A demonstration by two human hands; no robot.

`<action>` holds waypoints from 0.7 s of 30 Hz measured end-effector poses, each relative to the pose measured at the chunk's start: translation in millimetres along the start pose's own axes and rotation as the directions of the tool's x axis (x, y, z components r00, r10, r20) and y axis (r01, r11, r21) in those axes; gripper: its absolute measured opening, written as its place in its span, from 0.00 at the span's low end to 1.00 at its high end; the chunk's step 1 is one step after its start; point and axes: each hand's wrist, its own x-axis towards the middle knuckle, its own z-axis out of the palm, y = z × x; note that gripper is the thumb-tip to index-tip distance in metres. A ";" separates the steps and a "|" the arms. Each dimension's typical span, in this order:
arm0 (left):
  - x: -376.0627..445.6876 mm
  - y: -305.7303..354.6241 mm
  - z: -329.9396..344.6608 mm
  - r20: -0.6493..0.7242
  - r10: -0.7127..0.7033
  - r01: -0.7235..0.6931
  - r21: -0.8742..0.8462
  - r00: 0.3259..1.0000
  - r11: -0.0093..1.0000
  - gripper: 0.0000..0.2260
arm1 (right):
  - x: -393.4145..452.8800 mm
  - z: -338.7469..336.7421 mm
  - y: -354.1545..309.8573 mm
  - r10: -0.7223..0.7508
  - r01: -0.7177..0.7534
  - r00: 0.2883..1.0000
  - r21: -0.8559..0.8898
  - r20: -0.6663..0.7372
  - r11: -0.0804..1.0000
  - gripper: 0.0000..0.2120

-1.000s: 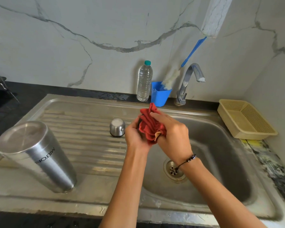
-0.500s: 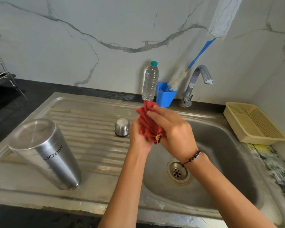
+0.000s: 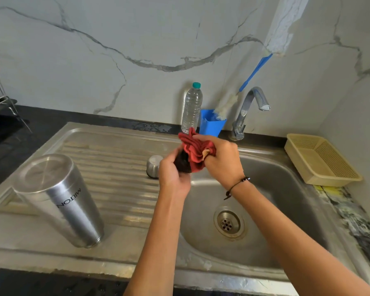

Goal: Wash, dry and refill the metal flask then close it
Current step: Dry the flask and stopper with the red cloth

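Now drying: left hand (image 3: 173,175) grasps dark flask lid (image 3: 182,163), right hand (image 3: 221,160) clenches red cloth (image 3: 195,151); best twist cloth around every groove.

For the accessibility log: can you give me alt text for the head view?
Over a steel sink, the right hand rubs a red cloth on a dark object held in the left hand. A metal flask stands upside down on the drainboard, a small steel cap behind it.

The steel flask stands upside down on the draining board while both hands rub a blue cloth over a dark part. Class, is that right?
Not quite: in the head view the cloth is red, not blue. The rest holds.
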 end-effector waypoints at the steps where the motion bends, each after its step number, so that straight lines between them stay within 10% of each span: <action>1: 1.8 0.1 -0.4 -0.017 -0.008 0.007 -0.047 1.000 0.999 0.13 | -0.4 -2.5 1.1 0.029 -0.028 0.999 0.018 -0.034 0.999 0.22; 8: -7.4 10.7 2.8 0.008 -0.142 0.142 -0.111 0.990 0.984 0.20 | -36.9 10.5 -1.1 -0.162 0.158 0.976 -0.042 -0.144 0.987 0.26; 14: -12.5 7.7 -5.4 0.053 -0.029 0.015 0.243 0.998 0.970 0.14 | -29.3 11.2 0.5 -0.035 0.030 0.996 -0.076 -0.078 0.997 0.26; 21: -2.0 28.5 -54.7 0.108 0.075 -0.101 0.257 0.991 0.961 0.21 | -12.7 30.6 -9.6 0.070 -0.069 0.995 -0.017 0.071 0.997 0.23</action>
